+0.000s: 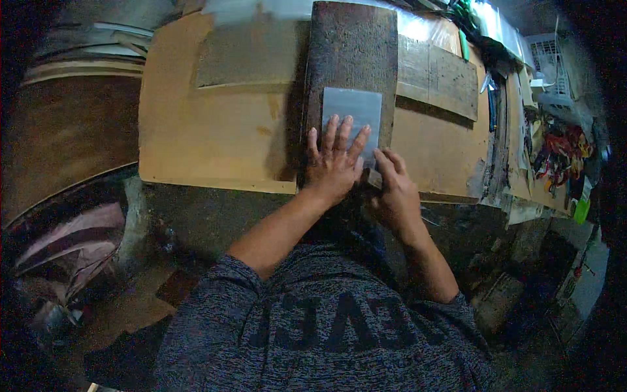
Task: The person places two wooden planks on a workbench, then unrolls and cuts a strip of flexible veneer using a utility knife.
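A thin grey rectangular sheet [353, 104] lies on a long dark wooden board [353, 46]. My left hand [334, 160] is open, its fingers spread flat on the sheet and pressing it to the board. At the sheet's near right corner, my right hand [398, 189] is closed, with thumb and fingers curled together. A small light brown edge [374, 178] shows beside its fingers; what they grip is mostly hidden. The dark board points away from me, its near end by my body.
Under the board is a tan worktable [215, 144], with a brown plank [255, 55] lying crosswise. Red-handled tools [565, 153] hang at the right, below a white plastic basket [552, 68]. A brown panel [72, 130] stands left, above pinkish crumpled material [78, 238].
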The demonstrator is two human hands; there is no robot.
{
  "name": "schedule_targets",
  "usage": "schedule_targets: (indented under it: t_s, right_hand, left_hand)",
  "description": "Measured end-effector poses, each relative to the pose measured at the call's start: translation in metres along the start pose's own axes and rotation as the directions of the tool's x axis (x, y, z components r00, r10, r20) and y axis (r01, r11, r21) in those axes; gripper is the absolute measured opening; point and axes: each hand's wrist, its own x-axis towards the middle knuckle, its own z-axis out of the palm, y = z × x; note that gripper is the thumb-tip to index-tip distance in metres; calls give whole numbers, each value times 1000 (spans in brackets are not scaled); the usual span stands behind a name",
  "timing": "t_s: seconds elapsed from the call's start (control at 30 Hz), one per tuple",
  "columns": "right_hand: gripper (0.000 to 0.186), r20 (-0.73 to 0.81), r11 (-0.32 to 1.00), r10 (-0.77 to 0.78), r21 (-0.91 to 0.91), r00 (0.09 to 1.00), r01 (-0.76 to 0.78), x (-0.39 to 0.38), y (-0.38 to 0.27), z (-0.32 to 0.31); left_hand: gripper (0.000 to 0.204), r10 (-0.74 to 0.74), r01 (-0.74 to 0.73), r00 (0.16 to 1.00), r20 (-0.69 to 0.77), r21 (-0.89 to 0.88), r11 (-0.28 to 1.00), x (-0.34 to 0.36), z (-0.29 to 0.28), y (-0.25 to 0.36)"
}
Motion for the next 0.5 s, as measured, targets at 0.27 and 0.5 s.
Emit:
schedule_targets:
  t_s: [0.27,0.5]
  right_hand:
    - [32,-261,912,211,398,942,-94,-3,-14,-75]
    - [83,-611,114,11,787,792,606,18,-27,-118]
  left_hand:
    - [63,-23,22,999,-27,-51,998,0,7,-1]
    - [62,-31,30,999,-18,-57,998,3,-1,-1]
